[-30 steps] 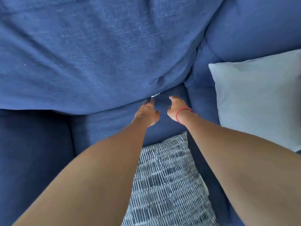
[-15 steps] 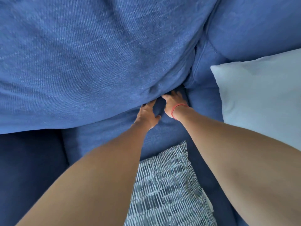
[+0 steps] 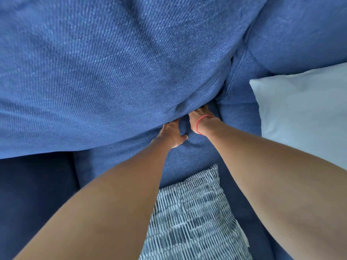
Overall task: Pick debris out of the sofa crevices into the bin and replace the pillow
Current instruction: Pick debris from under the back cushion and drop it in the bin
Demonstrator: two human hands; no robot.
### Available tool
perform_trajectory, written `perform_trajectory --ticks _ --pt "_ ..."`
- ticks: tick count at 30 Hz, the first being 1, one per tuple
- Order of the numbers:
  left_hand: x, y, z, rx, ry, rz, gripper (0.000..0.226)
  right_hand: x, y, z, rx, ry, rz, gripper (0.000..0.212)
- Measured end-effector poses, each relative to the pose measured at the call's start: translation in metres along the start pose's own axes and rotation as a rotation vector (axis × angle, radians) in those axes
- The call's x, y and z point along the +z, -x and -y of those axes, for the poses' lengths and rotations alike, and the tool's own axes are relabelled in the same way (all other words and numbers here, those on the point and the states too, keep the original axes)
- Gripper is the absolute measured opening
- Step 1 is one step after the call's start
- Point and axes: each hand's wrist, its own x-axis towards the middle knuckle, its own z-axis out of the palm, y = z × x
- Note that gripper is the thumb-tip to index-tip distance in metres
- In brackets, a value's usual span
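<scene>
A big blue back cushion [image 3: 112, 72] bulges over the blue seat cushion [image 3: 187, 160]. Both my hands reach into the crevice where the two meet. My left hand [image 3: 172, 133] lies flat on the seat, its thumb out to the right and its fingertips tucked under the back cushion's edge. My right hand [image 3: 200, 117], with a red string on the wrist, has its fingers pushed deep into the gap and hidden there. No debris shows. A blue-and-white patterned pillow [image 3: 191, 218] lies on the seat between my forearms.
A pale blue pillow [image 3: 304, 113] leans at the right, against a second blue back cushion [image 3: 300, 30]. A dark gap in the seat runs down the left at the sofa's darker section [image 3: 35, 194]. No bin is in view.
Both hands moved forward into the crevice. A small white scrap seen at the cushion edge a second ago is now hidden. The view leaned closer to the back cushion.
</scene>
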Motion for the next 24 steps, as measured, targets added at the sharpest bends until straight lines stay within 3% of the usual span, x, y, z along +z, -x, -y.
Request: perform_trajectory --ticks 5,8,14,24 --pt "0.0 0.017 0.005 0.03 0.022 -0.105 0.081 0.001 0.021 -0.002 -0.004 -0.055 -0.08 0.053" --pt "0.003 0.028 0.009 0.029 0.044 -0.203 0.073 0.002 0.038 -0.006 -0.001 -0.168 -0.163 0.052" --pt "-0.009 0.024 -0.001 -0.033 -0.081 -0.037 0.081 0.005 0.065 -0.001 -0.012 -0.268 -0.22 0.058" --pt "-0.008 0.037 0.0 -0.079 -0.179 -0.104 0.074 0.006 0.074 0.007 0.021 -0.329 -0.192 0.055"
